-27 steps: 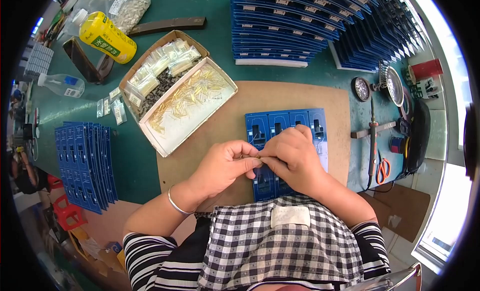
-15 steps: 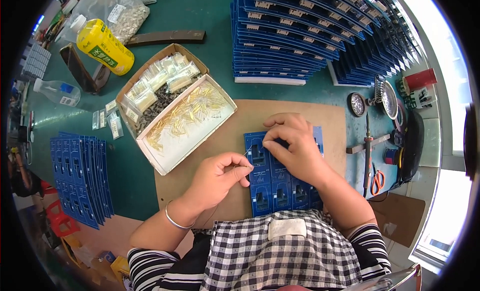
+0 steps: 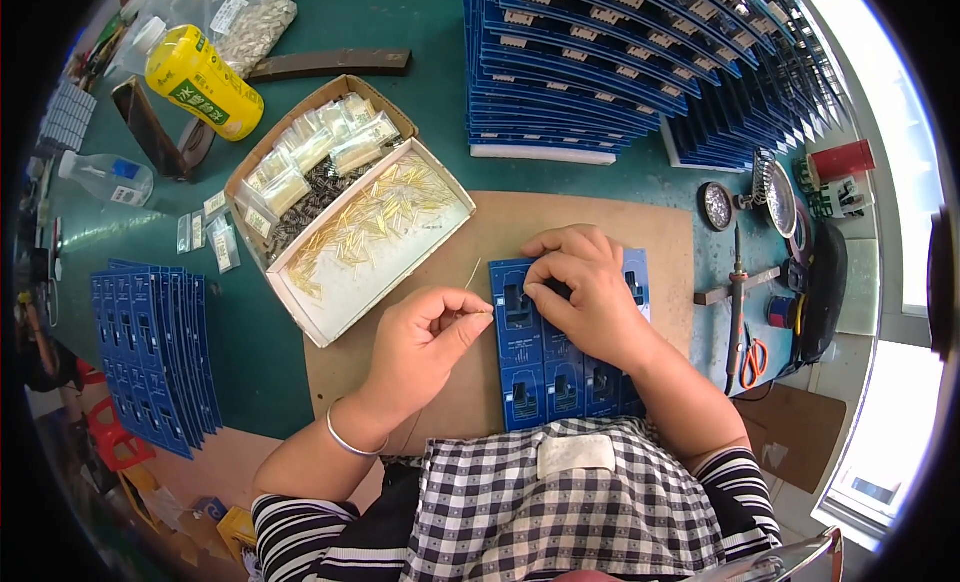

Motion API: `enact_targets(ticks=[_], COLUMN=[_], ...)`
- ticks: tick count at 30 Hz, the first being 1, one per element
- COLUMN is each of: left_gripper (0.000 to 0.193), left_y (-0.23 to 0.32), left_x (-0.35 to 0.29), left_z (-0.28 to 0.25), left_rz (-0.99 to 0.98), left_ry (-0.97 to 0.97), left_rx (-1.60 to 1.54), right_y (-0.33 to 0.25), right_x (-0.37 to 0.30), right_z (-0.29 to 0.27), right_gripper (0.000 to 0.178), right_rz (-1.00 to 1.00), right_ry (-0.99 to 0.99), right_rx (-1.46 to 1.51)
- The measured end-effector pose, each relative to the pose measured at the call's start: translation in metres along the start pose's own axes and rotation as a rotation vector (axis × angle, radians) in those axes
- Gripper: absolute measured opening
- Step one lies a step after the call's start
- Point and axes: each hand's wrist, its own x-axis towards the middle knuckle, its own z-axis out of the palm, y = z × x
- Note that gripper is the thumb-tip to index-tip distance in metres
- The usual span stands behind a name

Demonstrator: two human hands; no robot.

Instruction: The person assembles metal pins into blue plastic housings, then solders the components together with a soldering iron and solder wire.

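Note:
A blue circuit board (image 3: 520,354) with rows of dark cutouts lies on a brown board in front of me. My left hand (image 3: 425,340) is just left of its edge, thumb and forefinger pinched on a thin wire (image 3: 474,272) whose end sticks up above the fingers. My right hand (image 3: 590,292) rests over the far part of the circuit board, covering some of it. Its thumb and forefinger are closed beside the far left cutout; whatever they hold is hidden. Left of the circuit board stands a carton (image 3: 330,324) with gold pins (image 3: 385,212), black springs and small bags.
Tall stacks of blue boards (image 3: 560,132) stand at the far right, and another stack (image 3: 150,357) at left. A soldering iron (image 3: 736,292), orange scissors (image 3: 755,362) and small metal dishes (image 3: 716,206) lie at right. A yellow bottle (image 3: 205,82) stands far left.
My left hand has drawn back slightly left from the circuit board, and the wire end now points up. The right hand has stayed nearly in place. The whole view has shifted a little.

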Motion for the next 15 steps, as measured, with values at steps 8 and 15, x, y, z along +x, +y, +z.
enact_targets(ticks=[8, 15], left_gripper=[0.009, 0.010], left_y=[0.001, 0.001], left_x=[0.001, 0.002], left_z=[0.002, 0.001], left_rz=[0.003, -0.017], left_ry=[-0.014, -0.007], left_rx=[0.024, 0.029], right_y=[-0.001, -0.016], right_x=[-0.003, -0.007], right_z=[0.004, 0.010], right_gripper=[0.008, 0.016], right_rz=[-0.083, -0.315], right_ry=[0.058, 0.119], right_rx=[-0.103, -0.512])
